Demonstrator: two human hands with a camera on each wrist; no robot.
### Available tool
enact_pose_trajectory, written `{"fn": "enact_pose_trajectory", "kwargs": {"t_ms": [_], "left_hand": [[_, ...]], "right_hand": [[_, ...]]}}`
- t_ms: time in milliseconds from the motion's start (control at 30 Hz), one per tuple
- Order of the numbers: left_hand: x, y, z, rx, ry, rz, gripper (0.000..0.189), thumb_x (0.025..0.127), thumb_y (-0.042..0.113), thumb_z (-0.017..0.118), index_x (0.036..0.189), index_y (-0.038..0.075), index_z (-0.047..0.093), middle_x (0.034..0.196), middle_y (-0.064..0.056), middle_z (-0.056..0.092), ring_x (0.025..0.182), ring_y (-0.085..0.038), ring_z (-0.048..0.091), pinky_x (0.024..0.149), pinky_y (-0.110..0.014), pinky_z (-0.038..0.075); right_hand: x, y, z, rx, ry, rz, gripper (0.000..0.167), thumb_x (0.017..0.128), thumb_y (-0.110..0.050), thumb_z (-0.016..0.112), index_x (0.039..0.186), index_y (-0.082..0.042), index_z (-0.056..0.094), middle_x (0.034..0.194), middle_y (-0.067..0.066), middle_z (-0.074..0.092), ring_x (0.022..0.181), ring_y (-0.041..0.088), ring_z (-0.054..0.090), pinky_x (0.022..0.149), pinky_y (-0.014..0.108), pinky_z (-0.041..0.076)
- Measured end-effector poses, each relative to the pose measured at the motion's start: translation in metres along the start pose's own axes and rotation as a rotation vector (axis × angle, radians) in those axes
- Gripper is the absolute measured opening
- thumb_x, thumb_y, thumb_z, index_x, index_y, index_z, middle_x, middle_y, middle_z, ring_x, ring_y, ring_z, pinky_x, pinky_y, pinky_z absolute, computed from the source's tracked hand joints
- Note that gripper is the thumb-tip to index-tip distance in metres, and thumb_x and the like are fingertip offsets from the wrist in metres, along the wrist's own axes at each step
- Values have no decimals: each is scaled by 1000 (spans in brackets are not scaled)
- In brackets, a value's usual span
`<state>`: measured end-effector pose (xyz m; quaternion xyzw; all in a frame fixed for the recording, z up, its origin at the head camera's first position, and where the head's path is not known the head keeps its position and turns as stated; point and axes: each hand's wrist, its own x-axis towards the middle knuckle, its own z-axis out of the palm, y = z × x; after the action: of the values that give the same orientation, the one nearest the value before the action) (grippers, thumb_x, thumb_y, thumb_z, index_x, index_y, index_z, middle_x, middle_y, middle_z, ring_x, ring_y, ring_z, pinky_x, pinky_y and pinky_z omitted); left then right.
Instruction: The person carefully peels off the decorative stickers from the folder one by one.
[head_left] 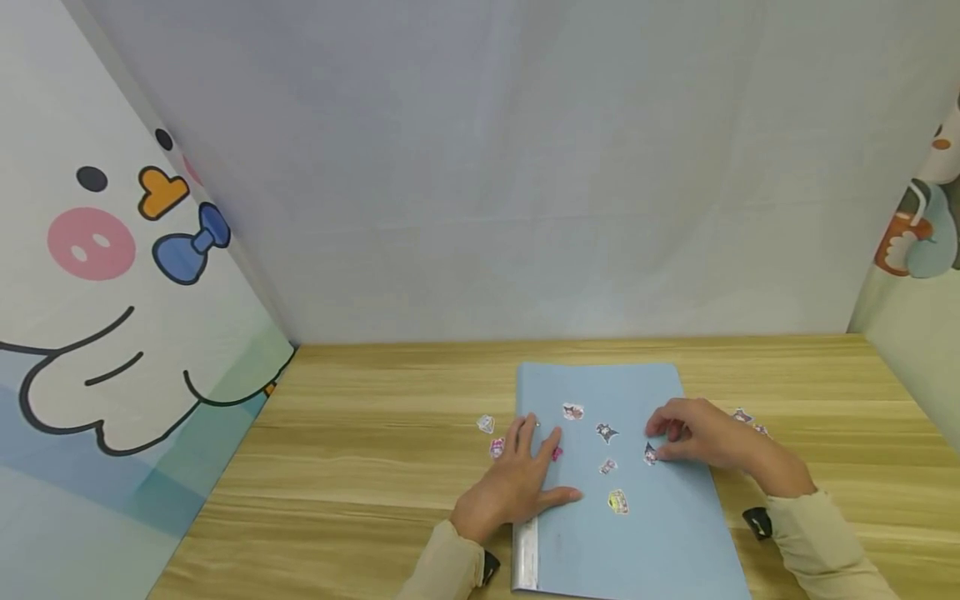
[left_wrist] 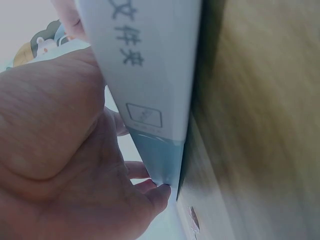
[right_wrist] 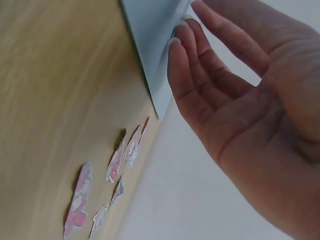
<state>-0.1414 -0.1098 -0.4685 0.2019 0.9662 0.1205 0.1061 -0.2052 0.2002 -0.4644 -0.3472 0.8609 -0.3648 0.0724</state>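
A light blue file folder [head_left: 637,542] lies flat on the table, its pale spine [left_wrist: 145,75] close to the left palm. My left hand [head_left: 513,487] rests on the folder's left edge with fingers spread. Over the folder's right part, my right hand [head_left: 697,433] has its fingers loosely bent and its thumb at a small dark-hatted cartoon sticker [head_left: 649,454]. Thumb and forefinger stand apart there. Other stickers on the cover include a brown-and-white one [head_left: 573,412], a dark one [head_left: 607,432], a small greyish one [head_left: 607,467] and a yellow one [head_left: 618,502].
Loose stickers lie on the wooden table [head_left: 337,467]: a white one [head_left: 486,424] and a pink one [head_left: 497,447] left of the folder. Several more, among them a pink sticker [right_wrist: 77,202], lie to its right. Cloth walls [head_left: 525,167] enclose the table.
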Motion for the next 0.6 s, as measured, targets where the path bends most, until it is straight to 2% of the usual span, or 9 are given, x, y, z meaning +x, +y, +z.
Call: {"fn": "enact_pose_trajectory", "kwargs": {"t_ms": [100,467,600], "left_hand": [[-1,0,-1,-2,-1,0,88,95,60,65,161,12,33,166,-23,17,153,-39,17,115,-54,37],[0,-1,0,2,0,2,87,95,60,64,161,12,32,166,-23,17,153,-39,16,114,-54,37],[0,-1,0,0,-1,0,87,95,60,64,162,13,32,167,-23,17,153,-38,16,114,-54,38]], "right_hand": [[1,1,1,-7,4,-27,20,83,-7,85,98,-3,72,93,0,69,79,13,58,69,26,52],[3,-3,4,-37,5,-28,14,83,-7,85,91,-6,73,88,-4,66,76,8,57,67,25,51],[4,-4,6,-39,-1,-16,13,85,-2,81,90,-6,70,87,-4,64,75,6,55,66,25,50]]}}
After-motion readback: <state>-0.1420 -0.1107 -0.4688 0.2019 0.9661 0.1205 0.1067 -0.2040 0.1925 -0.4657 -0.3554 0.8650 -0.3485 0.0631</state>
